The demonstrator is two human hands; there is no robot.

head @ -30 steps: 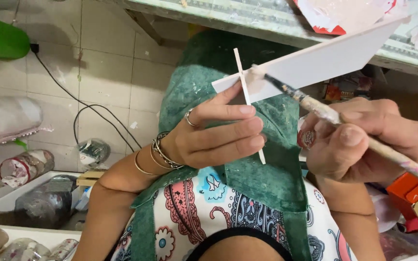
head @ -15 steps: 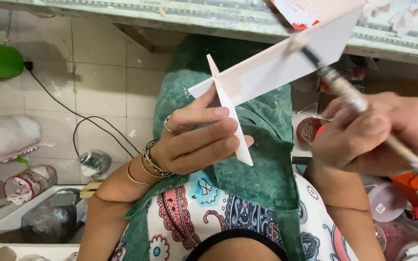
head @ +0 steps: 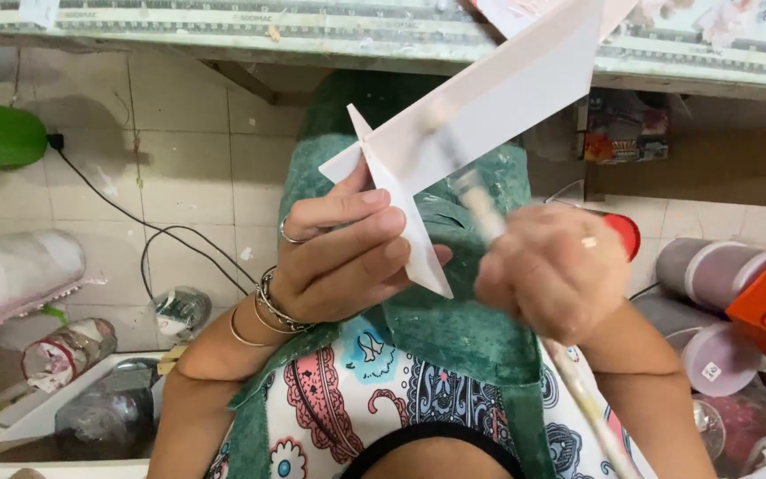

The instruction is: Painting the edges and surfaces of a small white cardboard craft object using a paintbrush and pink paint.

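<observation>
two hands work one white cross-shaped piece (head: 454,133) below the near edge of the bench (head: 223,35), seen from the head camera. the left hand (head: 347,257) is clamped on the piece's short crossbar, fingers folded over it, rings and bangles showing. the right hand (head: 551,275) is closed around a paintbrush (head: 480,208), blurred in mid-stroke, its tip against the long white arm. compared with half a second ago, the piece sits higher and tilts more steeply toward the bench edge, and the brush hand has moved left, nearer the centre of the piece; a second ago the brush tip lay clear and sharp on the arm. a green apron (head: 454,328) hangs beneath.
</observation>
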